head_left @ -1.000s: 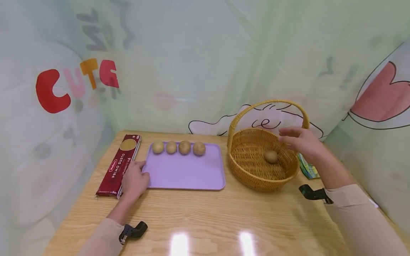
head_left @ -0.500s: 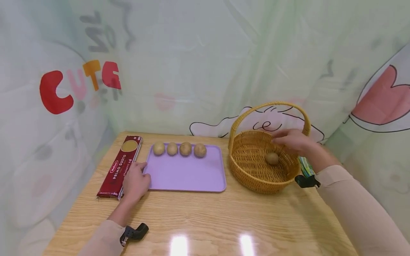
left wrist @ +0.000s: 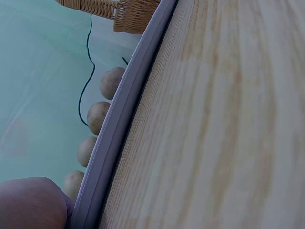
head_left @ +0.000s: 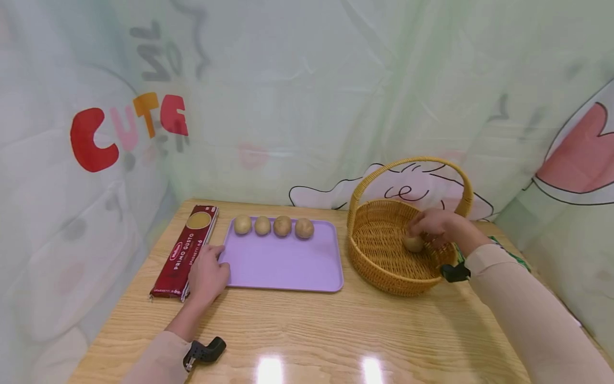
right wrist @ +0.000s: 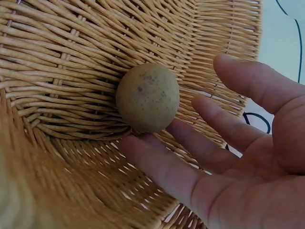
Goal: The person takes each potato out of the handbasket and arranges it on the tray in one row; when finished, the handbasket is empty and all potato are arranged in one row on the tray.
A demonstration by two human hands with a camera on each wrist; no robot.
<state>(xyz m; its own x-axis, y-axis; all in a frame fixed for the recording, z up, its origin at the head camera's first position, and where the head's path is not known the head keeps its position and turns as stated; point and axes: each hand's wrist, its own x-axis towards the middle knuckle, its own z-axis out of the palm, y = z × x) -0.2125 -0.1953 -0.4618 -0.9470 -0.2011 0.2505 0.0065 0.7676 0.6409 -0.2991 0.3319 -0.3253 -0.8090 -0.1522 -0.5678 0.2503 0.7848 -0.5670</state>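
My left hand (head_left: 208, 274) lies at the left edge of the lilac tray (head_left: 285, 266), its thumb and forefinger touching the rim. Four fingers cannot all be made out there. Along the tray's back edge sits a row of several potatoes (head_left: 282, 226). My right hand (head_left: 438, 224) reaches down into the wicker basket (head_left: 366, 258), fingers spread around a lone potato (right wrist: 147, 98). In the right wrist view the fingertips (right wrist: 136, 148) come up to the potato's underside, while the thumb stands apart from it. The potato lies on the basket's floor, near the wall.
A red spaghetti packet (head_left: 184, 253) lies left of the tray, close to my left hand. The basket's tall arched handle (head_left: 414, 160) rises behind the right hand. A green packet (head_left: 508, 250) is partly hidden behind the basket. A printed curtain (head_left: 268, 106) hangs behind the wooden table (head_left: 297, 330).
My right hand has lowered from above the basket's right side down to the potato inside. The left hand stays at the tray's edge. The head view has shifted slightly.
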